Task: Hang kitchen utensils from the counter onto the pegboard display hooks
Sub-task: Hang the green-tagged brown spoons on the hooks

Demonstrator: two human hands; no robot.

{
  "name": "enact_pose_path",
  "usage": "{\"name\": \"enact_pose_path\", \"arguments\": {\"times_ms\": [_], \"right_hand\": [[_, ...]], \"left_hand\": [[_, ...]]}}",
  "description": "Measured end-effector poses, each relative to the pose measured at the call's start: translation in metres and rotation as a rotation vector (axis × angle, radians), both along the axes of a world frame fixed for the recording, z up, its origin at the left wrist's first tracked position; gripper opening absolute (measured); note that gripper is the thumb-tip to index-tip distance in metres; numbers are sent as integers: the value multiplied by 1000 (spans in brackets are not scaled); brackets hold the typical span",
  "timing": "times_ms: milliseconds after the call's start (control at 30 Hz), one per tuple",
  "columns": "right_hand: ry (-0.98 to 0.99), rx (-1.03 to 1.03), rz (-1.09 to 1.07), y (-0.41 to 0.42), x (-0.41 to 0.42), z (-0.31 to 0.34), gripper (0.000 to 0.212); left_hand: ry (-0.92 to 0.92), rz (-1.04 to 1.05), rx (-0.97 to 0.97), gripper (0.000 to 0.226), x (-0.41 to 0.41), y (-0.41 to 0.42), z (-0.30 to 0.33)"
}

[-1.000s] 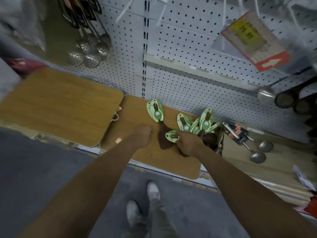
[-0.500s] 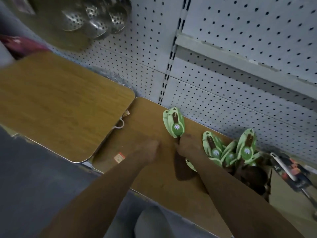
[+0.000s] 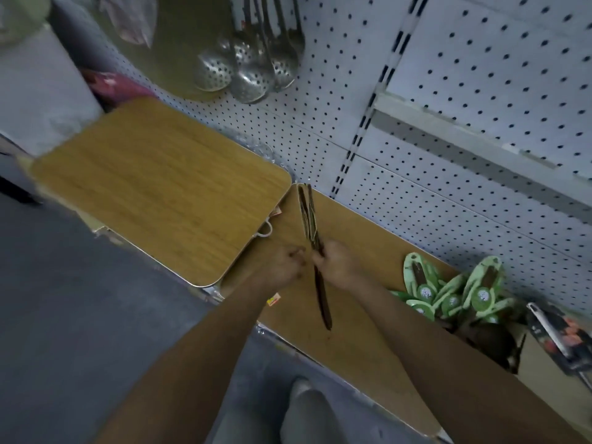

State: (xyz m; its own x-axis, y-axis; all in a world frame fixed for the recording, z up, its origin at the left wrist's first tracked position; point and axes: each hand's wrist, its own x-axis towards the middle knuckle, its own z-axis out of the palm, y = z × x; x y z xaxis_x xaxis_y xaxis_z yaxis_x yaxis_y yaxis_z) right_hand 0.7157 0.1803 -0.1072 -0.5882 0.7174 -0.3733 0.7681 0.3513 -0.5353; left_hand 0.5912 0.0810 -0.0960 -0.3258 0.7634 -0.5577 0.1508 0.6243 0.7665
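My right hand (image 3: 336, 265) grips a dark wooden utensil (image 3: 315, 254) by its middle. It is turned edge-on, so its green card end points toward the white pegboard (image 3: 480, 75) and its dark handle points back at me. My left hand (image 3: 283, 267) sits just left of the utensil with its fingers curled, close to the handle; whether it touches is unclear. A pile of several more wooden utensils on green cards (image 3: 448, 293) lies on the wooden counter (image 3: 362, 341) to the right.
Steel slotted ladles (image 3: 246, 68) hang from pegboard hooks at the upper left. A second wooden board (image 3: 153, 190) lies left of the counter. A carded tool (image 3: 557, 334) rests at the far right. Grey floor is below.
My right hand lifted one utensil off the counter and turned it edge-on. My view swung left and up, and both hands came closer together.
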Motion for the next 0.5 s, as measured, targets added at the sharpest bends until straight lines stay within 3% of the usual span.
{"name": "enact_pose_path", "arguments": {"times_ms": [67, 200, 333, 500], "right_hand": [[51, 16, 4, -12, 0, 37, 16], [113, -66, -50, -32, 18, 113, 32], [191, -137, -184, -43, 50, 188, 35], [296, -259, -482, -55, 120, 251, 7]], "left_hand": [[-234, 110, 10, 23, 10, -7, 43], [-371, 176, 111, 14, 24, -29, 108], [-357, 168, 103, 14, 29, -42, 161], [-266, 82, 154, 14, 59, -39, 212]]}}
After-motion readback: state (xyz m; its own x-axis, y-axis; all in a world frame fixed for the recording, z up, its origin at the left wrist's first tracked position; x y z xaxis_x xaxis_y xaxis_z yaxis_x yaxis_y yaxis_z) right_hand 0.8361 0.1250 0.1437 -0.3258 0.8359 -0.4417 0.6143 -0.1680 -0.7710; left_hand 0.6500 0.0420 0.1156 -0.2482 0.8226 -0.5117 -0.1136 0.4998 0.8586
